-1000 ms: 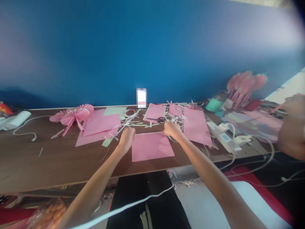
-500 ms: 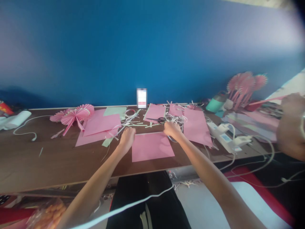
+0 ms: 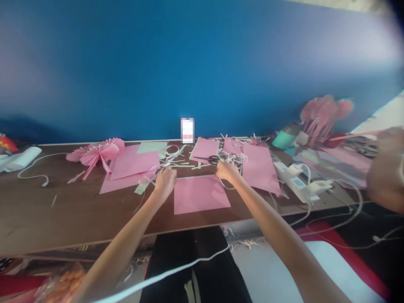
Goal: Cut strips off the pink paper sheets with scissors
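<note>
A pink paper sheet [image 3: 202,195] lies flat before me on the brown table, a pale line along its far edge. My left hand [image 3: 165,180] is closed with fingers curled at the sheet's far left corner; what it pinches, if anything, is hidden. At the far right corner my right hand [image 3: 227,171] is closed in a fist-like grip, its fingertips out of sight. A pale curved loop [image 3: 226,185] shows just under it. Dark-handled scissors [image 3: 212,159] lie just beyond the right hand, on or beside another pink sheet [image 3: 206,147].
Pink sheets [image 3: 135,164] and folded paper fans [image 3: 101,153] lie left. Another pink sheet [image 3: 260,168], a white power strip [image 3: 298,181] with cables and a green bottle [image 3: 286,136] are right. A phone [image 3: 187,130] stands behind paper scraps. Another person's arm [image 3: 386,172] is far right.
My left hand has shifted slightly left and turned, with its fingers a little less tightly bunched. My right hand and the sheet have barely moved.
</note>
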Tool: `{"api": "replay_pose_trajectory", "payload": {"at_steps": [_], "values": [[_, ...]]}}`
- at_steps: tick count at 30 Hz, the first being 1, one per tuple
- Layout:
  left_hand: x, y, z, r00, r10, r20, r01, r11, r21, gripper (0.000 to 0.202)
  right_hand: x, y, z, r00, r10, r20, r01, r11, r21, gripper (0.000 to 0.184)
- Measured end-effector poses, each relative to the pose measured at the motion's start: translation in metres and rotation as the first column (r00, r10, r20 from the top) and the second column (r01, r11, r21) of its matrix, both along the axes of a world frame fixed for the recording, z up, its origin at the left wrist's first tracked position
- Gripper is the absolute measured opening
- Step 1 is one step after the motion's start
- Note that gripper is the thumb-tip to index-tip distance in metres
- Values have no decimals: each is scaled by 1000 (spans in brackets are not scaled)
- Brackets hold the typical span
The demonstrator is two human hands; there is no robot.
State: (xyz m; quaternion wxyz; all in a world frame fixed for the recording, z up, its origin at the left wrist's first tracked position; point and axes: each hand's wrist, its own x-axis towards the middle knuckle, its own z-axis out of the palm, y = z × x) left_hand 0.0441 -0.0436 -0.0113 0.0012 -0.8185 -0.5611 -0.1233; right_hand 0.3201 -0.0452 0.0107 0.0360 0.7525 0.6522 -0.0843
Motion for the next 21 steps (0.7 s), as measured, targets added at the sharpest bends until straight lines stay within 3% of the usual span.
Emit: {"api": "replay_pose_trajectory", "payload": {"at_steps": [3, 7, 9, 11, 15, 21], "values": [[-10, 5, -1, 996, 17, 84, -14, 999, -31, 6, 2, 1, 2, 1000, 0, -19, -1, 1000, -16, 26], [-3, 8, 4, 987, -4, 160, 5, 1000, -4, 21, 8, 1, 2, 997, 21, -72, -22, 1000, -7, 19], [11, 9, 5, 975, -98, 200, 91, 995, 40, 26, 12, -1, 1, 990, 73, -117, -69, 997, 41, 16], [29, 11, 4, 933, -253, 255, 253, 967, 32, 29, 17, -5, 2, 967, 159, -199, -141, 985, 104, 15], [59, 16, -3, 854, -399, 335, 437, 898, -43, 38, 23, -19, 10, 856, 333, -395, -264, 939, 218, 22], [58, 21, 0, 862, -354, 363, 427, 892, -145, 32, 24, -30, 20, 785, 382, -487, -328, 924, 196, 29]]}}
